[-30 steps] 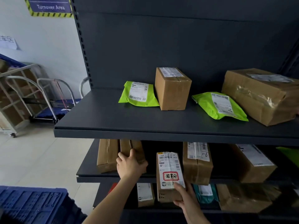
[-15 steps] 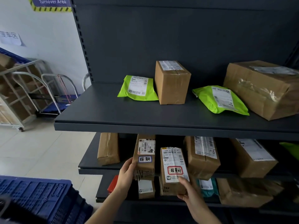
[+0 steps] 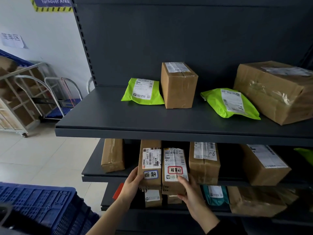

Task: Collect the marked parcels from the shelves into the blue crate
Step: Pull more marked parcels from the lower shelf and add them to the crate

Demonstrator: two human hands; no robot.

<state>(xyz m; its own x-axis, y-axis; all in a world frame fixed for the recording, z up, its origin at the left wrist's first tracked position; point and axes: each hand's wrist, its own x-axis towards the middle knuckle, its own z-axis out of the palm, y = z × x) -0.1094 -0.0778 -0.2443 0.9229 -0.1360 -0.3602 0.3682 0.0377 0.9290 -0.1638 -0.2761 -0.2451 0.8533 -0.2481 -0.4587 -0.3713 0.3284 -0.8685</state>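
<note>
Blue-tagged parcel (image 3: 149, 165) and red-tagged parcel (image 3: 174, 170), the two marked cartons, stand upright and touching at the front of the middle shelf (image 3: 94, 168). Their lower ends show in front of and below its edge. The left hand (image 3: 133, 182) grips the left flank of the blue-tagged parcel. The right hand (image 3: 188, 189) grips the lower right corner of the red-tagged parcel, thumb on its label. The blue crate (image 3: 42, 206) lies nearest the viewer at lower left, well apart from the shelves.

Judged step: carrying the pair to the crate. Pressing the cartons against each other, with fingers beneath them, should stop the glossy taped faces from slipping. A path down and to the left looks free.

Just right of the pair stands an unmarked box (image 3: 204, 163) pencilled "1-6", close enough to be dragged along. A plain brown parcel (image 3: 113, 155) stands to the left. On the lower shelf, behind the hands, are small cartons and a teal mailer (image 3: 215, 194). The upper shelf (image 3: 118, 121) overhangs the work, so a high lift risks a knock. It carries two green mailers (image 3: 143, 92), an upright carton (image 3: 178, 85) and a large taped carton (image 3: 277, 92), with no coloured tag visible on any of them. Farthest off, trolleys (image 3: 55, 97) stand by the wall under a "Turnover Area" sign (image 3: 54, 2).
</note>
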